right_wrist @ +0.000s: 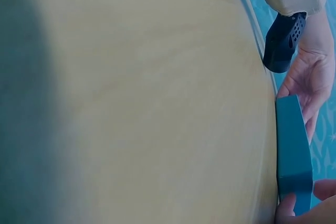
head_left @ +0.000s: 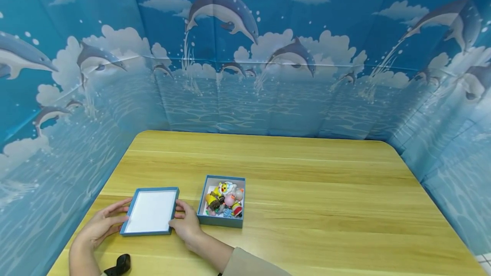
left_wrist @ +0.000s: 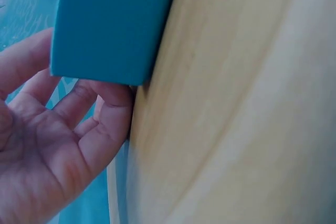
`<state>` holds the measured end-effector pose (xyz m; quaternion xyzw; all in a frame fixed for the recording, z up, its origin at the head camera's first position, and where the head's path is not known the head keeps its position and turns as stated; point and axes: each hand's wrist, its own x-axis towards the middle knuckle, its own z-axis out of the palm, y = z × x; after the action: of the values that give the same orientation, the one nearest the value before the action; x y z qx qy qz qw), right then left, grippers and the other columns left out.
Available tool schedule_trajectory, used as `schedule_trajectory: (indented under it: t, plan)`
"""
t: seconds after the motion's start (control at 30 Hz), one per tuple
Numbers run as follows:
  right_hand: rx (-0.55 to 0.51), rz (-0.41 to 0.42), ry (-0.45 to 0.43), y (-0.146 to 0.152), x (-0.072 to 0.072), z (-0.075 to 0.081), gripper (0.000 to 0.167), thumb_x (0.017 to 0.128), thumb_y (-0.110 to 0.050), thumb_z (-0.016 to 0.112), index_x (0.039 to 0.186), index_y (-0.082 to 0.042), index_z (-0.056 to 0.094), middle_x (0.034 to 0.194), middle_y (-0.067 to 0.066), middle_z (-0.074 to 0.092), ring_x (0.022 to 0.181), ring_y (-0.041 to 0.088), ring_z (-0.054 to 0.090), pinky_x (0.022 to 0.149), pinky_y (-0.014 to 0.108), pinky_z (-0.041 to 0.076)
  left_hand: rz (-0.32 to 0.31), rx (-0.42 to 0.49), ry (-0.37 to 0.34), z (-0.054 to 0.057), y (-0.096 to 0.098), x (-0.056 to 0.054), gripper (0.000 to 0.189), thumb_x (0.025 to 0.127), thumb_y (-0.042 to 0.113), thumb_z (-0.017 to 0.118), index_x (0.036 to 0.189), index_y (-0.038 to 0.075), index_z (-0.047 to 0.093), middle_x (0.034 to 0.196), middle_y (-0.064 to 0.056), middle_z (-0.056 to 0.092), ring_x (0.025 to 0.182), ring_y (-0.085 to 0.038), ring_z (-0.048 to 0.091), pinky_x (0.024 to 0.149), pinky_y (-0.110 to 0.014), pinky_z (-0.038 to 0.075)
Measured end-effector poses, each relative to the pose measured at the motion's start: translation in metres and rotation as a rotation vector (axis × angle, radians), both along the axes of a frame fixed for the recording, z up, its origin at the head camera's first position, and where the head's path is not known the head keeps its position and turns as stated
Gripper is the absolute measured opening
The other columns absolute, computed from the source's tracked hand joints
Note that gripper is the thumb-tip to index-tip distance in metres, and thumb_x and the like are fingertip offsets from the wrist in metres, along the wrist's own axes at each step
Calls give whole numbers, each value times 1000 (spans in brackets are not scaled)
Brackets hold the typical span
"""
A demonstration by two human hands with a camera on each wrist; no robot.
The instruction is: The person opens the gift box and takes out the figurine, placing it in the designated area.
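A shallow blue box lid (head_left: 150,211) with a white inside lies open side up at the table's left. My left hand (head_left: 100,223) holds its left edge, fingers spread along the wall. In the left wrist view, the lid's blue corner (left_wrist: 105,30) sits above the curled lower fingers of that hand. My right hand (head_left: 186,225) grips the opposite edge, its thumb at the near right corner. The right wrist view shows the lid's side wall (right_wrist: 293,140) between both hands. Just right of my right hand stands a blue box (head_left: 220,222) holding several small toy figures (head_left: 226,199).
The wood-grain table (head_left: 326,208) extends far to the right and back. A curtain (head_left: 245,101) printed with dolphins hangs around its back and sides. A black wrist device (head_left: 122,264) is on my left wrist, near the table's front.
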<state>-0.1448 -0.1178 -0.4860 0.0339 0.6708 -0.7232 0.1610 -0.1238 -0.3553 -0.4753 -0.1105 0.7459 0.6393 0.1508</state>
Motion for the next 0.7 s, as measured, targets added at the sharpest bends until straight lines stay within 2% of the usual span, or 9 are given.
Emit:
schedule_trajectory:
  t: [0.1, 0.17, 0.3, 0.47, 0.6, 0.7]
  plan:
    - [12, 6, 0, 1, 1, 3, 59, 71, 12, 63, 126, -6, 51, 103, 1, 48, 86, 13, 48, 68, 23, 49, 8, -7, -7, 0, 0, -1, 54, 88, 15, 61, 138, 20, 42, 116, 1, 43, 92, -5, 55, 79, -28, 50]
    - [32, 25, 11, 2, 3, 7, 60, 72, 7, 64, 128, -8, 49, 105, 1, 48, 87, 14, 47, 69, 25, 48, 31, -8, -20, 0, 0, -1, 49, 89, 18, 60, 135, 23, 44, 113, 4, 45, 92, -4, 55, 79, -28, 50]
    - [39, 66, 63, 6, 6, 17, 60, 76, -1, 64, 131, -13, 44, 114, 2, 46, 96, 17, 46, 77, 31, 46, 107, -16, -20, 4, 0, -1, 35, 91, 27, 57, 124, 31, 46, 106, 11, 47, 90, -2, 52, 78, -25, 49]
    - [15, 110, 197, 16, 6, 32, 57, 80, -6, 62, 132, -15, 40, 120, 4, 44, 105, 22, 44, 82, 29, 43, 166, -2, 72, 12, 3, 2, 38, 92, 30, 55, 128, 25, 43, 102, 18, 51, 90, 0, 53, 77, -20, 49]
    - [5, 157, 329, 29, 2, 43, 55, 83, -8, 59, 134, -13, 38, 123, 3, 42, 109, 25, 43, 84, 25, 43, 169, 66, 143, 19, 7, 3, 38, 93, 27, 54, 130, 23, 42, 103, 20, 54, 92, 0, 55, 76, -18, 49]
    - [25, 176, 400, 38, -4, 50, 56, 84, -9, 59, 135, -16, 36, 124, -1, 41, 111, 23, 43, 87, 26, 43, 156, 126, 195, 22, 11, 2, 36, 94, 23, 52, 129, 24, 43, 104, 19, 56, 93, -2, 56, 76, -18, 49]
